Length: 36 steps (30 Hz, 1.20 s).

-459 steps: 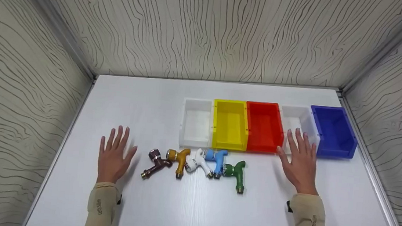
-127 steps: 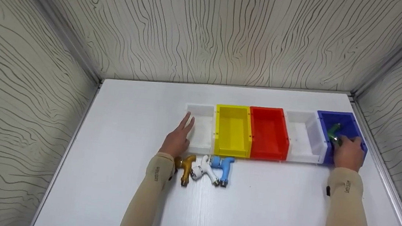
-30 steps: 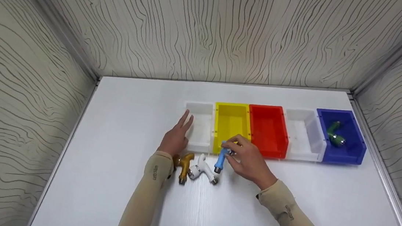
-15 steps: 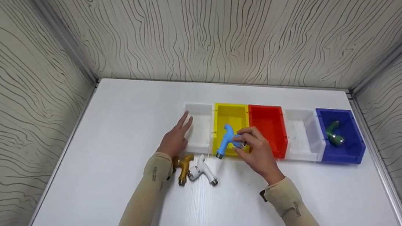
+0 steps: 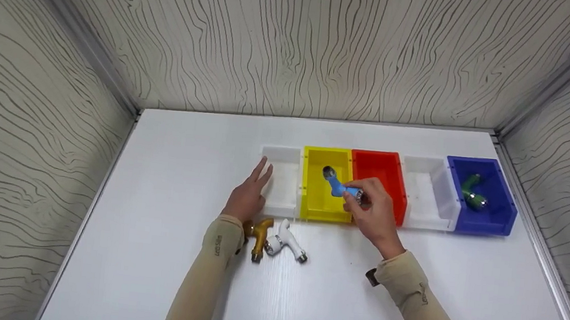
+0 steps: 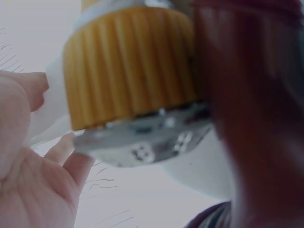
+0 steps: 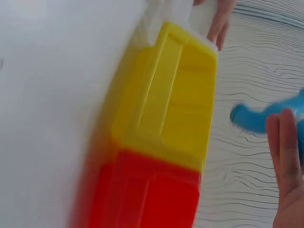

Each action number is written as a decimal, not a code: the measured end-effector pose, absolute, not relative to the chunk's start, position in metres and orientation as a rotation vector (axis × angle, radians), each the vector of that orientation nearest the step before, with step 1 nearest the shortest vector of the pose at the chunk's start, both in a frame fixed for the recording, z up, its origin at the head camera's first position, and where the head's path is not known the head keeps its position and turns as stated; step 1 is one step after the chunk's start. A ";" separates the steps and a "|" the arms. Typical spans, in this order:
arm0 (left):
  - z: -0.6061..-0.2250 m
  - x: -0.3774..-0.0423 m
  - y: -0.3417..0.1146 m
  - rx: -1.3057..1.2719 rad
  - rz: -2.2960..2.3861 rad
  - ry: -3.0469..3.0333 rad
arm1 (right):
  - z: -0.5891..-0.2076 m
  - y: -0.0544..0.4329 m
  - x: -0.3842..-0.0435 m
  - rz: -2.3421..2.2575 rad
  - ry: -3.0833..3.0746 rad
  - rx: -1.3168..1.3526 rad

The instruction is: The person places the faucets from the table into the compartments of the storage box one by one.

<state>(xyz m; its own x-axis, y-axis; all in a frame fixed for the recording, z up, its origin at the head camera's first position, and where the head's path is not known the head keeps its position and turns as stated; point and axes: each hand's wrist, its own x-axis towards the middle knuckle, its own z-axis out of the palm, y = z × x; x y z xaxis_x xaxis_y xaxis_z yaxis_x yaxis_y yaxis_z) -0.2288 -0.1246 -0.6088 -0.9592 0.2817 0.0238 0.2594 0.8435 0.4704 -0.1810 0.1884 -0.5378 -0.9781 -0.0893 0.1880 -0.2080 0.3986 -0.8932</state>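
My right hand (image 5: 376, 213) pinches the knob of a blue tap (image 5: 336, 185) between thumb and fingers, above the yellow bin (image 5: 326, 215) and the red bin's near edge. The tap's metal threaded end points away; in the right wrist view the blue tap (image 7: 256, 118) is partly cut off. My left hand (image 5: 246, 198) lies along the left side of the left white bin (image 5: 280, 209), fingers extended. Near that wrist lie a mustard tap (image 5: 260, 237) and a white tap (image 5: 290, 241). The left wrist view shows the mustard knob (image 6: 133, 71) and a dark brown tap (image 6: 251, 95) close up.
The bins stand in a row: white, yellow, red (image 5: 379, 190), another white (image 5: 423, 194), and blue (image 5: 504, 223) at the far right. A green tap (image 5: 471, 193) lies in the blue bin. Patterned walls (image 5: 296, 41) enclose the white table (image 5: 312, 309).
My right hand has raised the blue tap from before the yellow bin to above it and turned it, so its threaded end swung from near to far. My left hand stays put.
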 end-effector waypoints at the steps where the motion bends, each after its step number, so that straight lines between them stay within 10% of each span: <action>1: -0.608 -0.229 -0.125 0.432 0.748 2.969 | -0.538 0.189 -0.182 1.740 -2.492 0.257; 36: -0.609 -0.228 -0.122 0.327 0.737 2.919 | -0.541 0.248 -0.199 2.214 -2.274 -0.049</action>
